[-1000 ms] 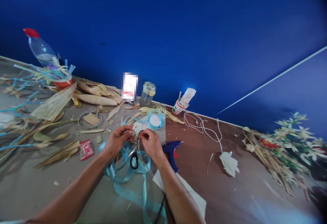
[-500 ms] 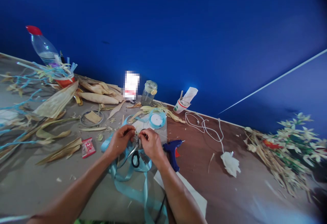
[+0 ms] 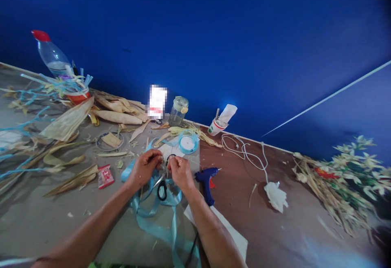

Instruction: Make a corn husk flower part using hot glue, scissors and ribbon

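Observation:
My left hand (image 3: pixel 146 166) is closed in a pinch, and whatever lies between its fingertips is too small to make out. Facing it across a small gap, my right hand (image 3: pixel 180 171) also pinches with thumb and forefinger; what it holds, if anything, I cannot tell. Below and between the hands lie scissors (image 3: pixel 161 190) with black handles, partly hidden by my right hand. Loops of light blue ribbon (image 3: pixel 155 221) run under the hands and toward the table's front edge. The ribbon spool (image 3: pixel 187 143) lies just beyond my right hand.
A blue glue gun (image 3: pixel 209 182) lies right of my right hand. Dried corn husks (image 3: pixel 117 107), a red packet (image 3: pixel 105 176) and a bottle (image 3: pixel 53 58) are on the left. Behind stand a jar (image 3: pixel 178 112) and a white cup (image 3: pixel 216 126). A white cable (image 3: pixel 244 150) and white flowers (image 3: pixel 351 162) are on the right.
My right hand has shifted slightly to the right, so the gap between my fingertips is wider and more of the black scissor handle shows. The left hand has barely moved.

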`<state>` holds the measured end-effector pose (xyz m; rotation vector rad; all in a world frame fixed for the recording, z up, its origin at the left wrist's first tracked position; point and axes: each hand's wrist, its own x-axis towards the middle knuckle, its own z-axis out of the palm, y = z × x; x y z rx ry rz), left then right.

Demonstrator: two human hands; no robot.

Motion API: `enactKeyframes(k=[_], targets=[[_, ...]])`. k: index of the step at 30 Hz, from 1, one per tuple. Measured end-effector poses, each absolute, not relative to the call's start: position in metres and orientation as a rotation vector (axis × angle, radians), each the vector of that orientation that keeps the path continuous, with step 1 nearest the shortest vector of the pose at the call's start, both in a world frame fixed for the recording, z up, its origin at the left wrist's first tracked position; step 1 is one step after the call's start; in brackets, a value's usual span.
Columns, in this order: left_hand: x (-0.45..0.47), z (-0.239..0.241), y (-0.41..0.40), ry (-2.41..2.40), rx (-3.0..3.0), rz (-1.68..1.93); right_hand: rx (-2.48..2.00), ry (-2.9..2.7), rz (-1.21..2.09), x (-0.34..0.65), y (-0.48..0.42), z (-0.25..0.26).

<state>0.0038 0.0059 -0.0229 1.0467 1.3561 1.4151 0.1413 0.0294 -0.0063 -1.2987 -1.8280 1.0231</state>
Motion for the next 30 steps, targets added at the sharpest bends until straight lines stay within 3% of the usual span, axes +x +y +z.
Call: enactKeyframes(k=[6, 12, 20, 26, 30], targets=[[0.006, -0.018, 0.007, 1.356, 0.942, 1.425, -1.277, -1.552, 1.078, 0.153, 0.035, -0.004], [0.004, -0.009, 0.006, 1.304, 0.891, 1.432, -0.858, -1.934, 0.907, 0.160, 0.038, -0.006], [0.006, -0.010, 0.005, 1.265, 0.888, 1.425, -0.948, -1.965, 0.793, 0.150, 0.034, -0.001], [0.005, -0.017, 0.004, 1.284, 0.954, 1.420, -1.138, -1.879, 0.908, 0.147, 0.033, -0.004], [0.004, -0.018, 0.003, 1.306, 0.986, 1.429, -1.216, -1.650, 1.215, 0.141, 0.031, -0.010]])
